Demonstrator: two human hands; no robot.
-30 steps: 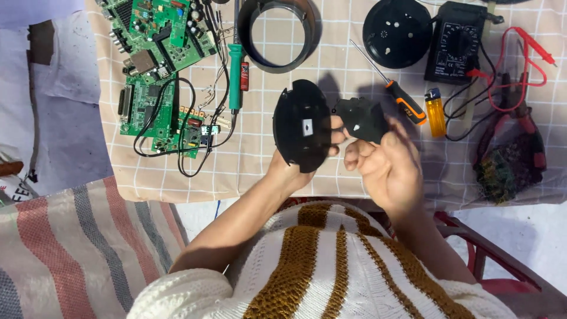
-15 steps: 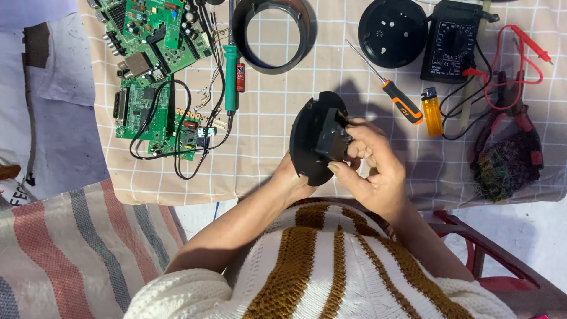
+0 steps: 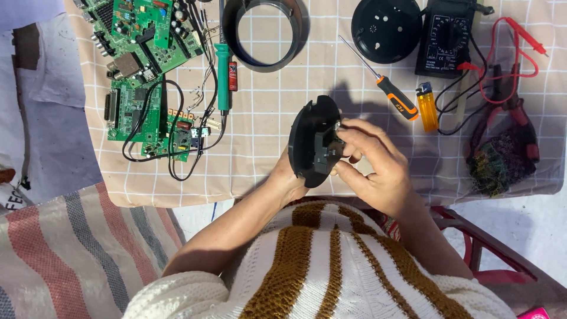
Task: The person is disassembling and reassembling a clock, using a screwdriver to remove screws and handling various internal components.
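The left hand (image 3: 289,177) came up from below, its forearm angled across the striped knitted sweater (image 3: 331,266), and gripped the lower rim of a round black plastic disc (image 3: 307,139), which stood tilted on edge just above the near side of the worktop (image 3: 266,124). The right hand (image 3: 378,168) curled in from the right, its fingers (image 3: 354,131) pinched on a small blocky black part (image 3: 328,150) set against the disc's face. The worktop wore a beige checked cloth. On it lay green circuit boards (image 3: 142,59) with looped black wires, a green-handled soldering iron (image 3: 222,59), a black plastic ring (image 3: 263,32), an orange-handled screwdriver (image 3: 387,88), an amber lighter (image 3: 427,106) and a black meter (image 3: 449,38) with red leads.
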